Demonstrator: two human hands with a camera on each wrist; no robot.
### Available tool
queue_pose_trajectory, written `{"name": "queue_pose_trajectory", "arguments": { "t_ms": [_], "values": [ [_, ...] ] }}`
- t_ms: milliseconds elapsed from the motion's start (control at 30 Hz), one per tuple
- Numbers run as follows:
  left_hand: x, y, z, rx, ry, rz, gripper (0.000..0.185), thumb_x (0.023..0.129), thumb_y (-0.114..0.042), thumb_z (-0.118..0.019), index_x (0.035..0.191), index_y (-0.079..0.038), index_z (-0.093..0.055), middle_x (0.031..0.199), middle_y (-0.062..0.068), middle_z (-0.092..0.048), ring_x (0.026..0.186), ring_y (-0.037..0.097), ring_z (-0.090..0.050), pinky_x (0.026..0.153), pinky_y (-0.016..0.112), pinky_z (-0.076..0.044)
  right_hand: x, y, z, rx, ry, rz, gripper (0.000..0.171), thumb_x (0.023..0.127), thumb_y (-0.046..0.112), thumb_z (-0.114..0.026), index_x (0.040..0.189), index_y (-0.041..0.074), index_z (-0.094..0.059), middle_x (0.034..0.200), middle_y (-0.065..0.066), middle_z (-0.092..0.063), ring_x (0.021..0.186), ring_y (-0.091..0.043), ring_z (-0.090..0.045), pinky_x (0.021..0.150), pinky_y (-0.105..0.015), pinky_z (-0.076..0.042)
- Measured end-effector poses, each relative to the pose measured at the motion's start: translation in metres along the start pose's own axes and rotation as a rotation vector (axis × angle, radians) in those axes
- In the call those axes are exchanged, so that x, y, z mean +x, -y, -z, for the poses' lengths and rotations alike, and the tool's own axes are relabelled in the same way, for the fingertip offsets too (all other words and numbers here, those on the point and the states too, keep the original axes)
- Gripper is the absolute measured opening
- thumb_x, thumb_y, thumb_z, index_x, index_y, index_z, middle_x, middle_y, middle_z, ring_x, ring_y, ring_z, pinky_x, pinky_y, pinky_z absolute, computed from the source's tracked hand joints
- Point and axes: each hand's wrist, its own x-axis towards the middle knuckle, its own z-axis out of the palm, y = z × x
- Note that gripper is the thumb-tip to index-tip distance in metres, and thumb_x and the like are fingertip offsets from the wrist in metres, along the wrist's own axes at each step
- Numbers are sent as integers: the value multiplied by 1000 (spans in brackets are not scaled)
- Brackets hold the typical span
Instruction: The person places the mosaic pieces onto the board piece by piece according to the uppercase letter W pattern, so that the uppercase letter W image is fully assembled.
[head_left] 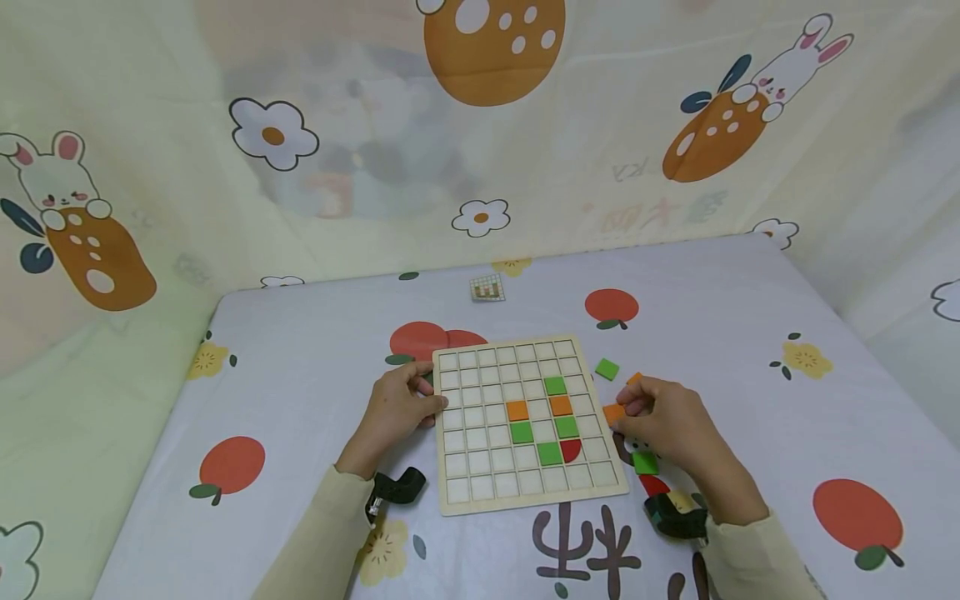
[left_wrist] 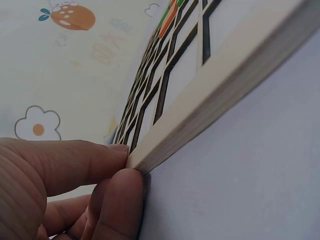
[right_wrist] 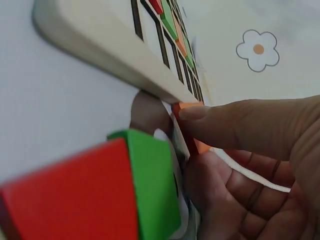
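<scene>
A pale wooden grid board (head_left: 457, 468) lies on the cloth between the hands. Its cells hold several green squares (head_left: 550, 453), two orange squares (head_left: 517, 410) and a red rounded piece (head_left: 571, 450). At the board's left rim (left_wrist: 215, 92), my left hand (head_left: 396, 407) grips the edge between thumb and fingers. Just off the right rim, my right hand (head_left: 672, 423) pinches an orange square tile (right_wrist: 192, 106) between thumb and fingers. Another orange tile (head_left: 635, 378) is partly hidden behind those fingers.
A loose green tile (head_left: 607, 369) lies beyond the right hand. Nearer, by the right wrist, are a green tile (head_left: 645, 463) and a red one (head_left: 654, 485). A small printed grid card (head_left: 487, 288) lies behind the board, before the hanging patterned cloth (head_left: 375, 225).
</scene>
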Motion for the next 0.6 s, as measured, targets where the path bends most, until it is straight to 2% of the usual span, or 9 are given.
{"name": "queue_pose_trajectory", "arguments": {
  "t_ms": [400, 600],
  "values": [
    [-1, 0, 1, -10, 4, 0, 60, 81, -6, -77, 136, -7, -54, 91, 9, -57, 61, 16, -63, 55, 27, -56, 0, -7, 4, 46, 7, 78, 16, 85, 9, -71, 101, 9, -72, 83, -4, -62, 76, -20, -54, 56, -24, -49],
    [-1, 0, 1, -10, 4, -2, 60, 81, -6, -77, 137, -7, -54, 92, 9, -57, 62, 16, -62, 55, 27, -56, -1, -8, 4, 68, 49, 48, 23, 84, 9, -73, 107, 9, -72, 88, -5, -64, 78, -22, -55, 59, -25, -51]
  ]
}}
